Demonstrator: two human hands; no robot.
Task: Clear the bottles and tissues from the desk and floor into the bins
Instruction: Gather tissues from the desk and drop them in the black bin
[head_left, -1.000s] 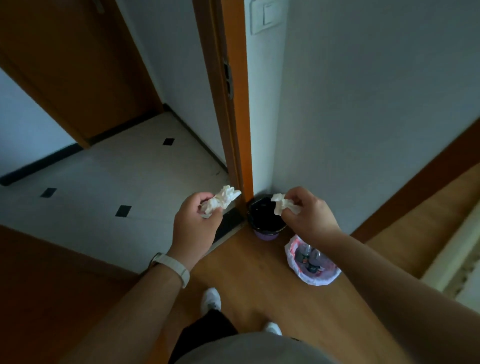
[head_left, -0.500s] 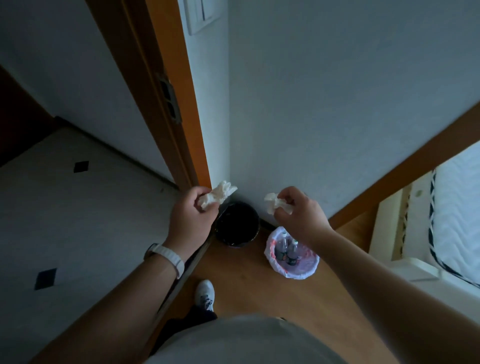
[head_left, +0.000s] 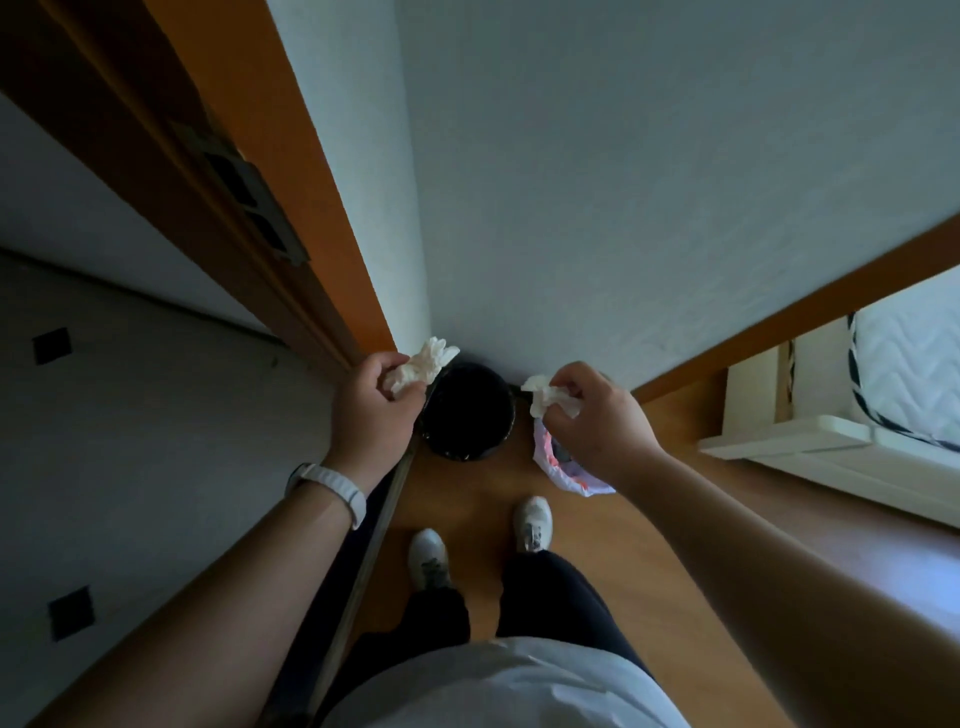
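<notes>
The left hand grips the left tissue at the black bin's 10 o'clock. The right hand pinches the right tissue at its 2 o'clock. Both still need dropping in.

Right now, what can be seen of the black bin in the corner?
The round black bin stands upright on the brown wooden floor, in the corner against the white wall beside the orange door frame. It looks glossy, perhaps lined with a dark bag; its inside is too dark to read. The left hand, holding a crumpled white tissue, hides its left rim. A white-lined bin stands apart to its right.
</notes>
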